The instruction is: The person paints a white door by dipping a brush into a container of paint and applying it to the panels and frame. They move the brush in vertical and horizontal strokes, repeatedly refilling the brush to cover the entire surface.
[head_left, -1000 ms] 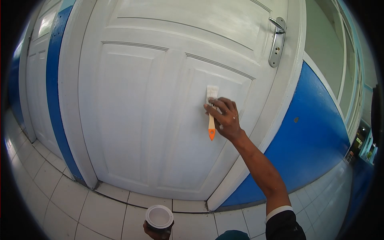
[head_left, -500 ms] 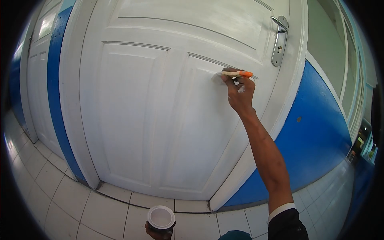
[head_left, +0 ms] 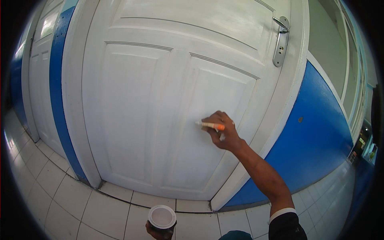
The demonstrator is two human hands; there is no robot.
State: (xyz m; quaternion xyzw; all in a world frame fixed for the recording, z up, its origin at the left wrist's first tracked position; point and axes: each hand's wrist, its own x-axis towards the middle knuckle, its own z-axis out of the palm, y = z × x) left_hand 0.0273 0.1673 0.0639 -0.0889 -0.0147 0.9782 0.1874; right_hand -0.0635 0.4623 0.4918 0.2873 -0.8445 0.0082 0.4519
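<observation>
My right hand (head_left: 221, 127) is closed round a paintbrush (head_left: 213, 126) with a pale handle and an orange end. The bristle tip points left, right at the lower right panel of a white door (head_left: 168, 116). White paint marks show on the fingers. Low in the view, my left hand (head_left: 159, 233) grips a small tub (head_left: 162, 216) with a white rim, held upright above the floor. Whitish paint shows inside it, and the fingers are partly hidden beneath the tub.
A metal door handle (head_left: 281, 40) sits at the upper right of the door. Blue wall (head_left: 304, 132) flanks the frame on the right, and a blue strip (head_left: 60, 96) on the left. Light floor tiles (head_left: 104, 210) run along the base. Part of a knee (head_left: 236, 235) shows below.
My right hand has moved down and to the left with the paintbrush, from the panel's top edge to its middle. My left hand holds the tub in nearly the same place.
</observation>
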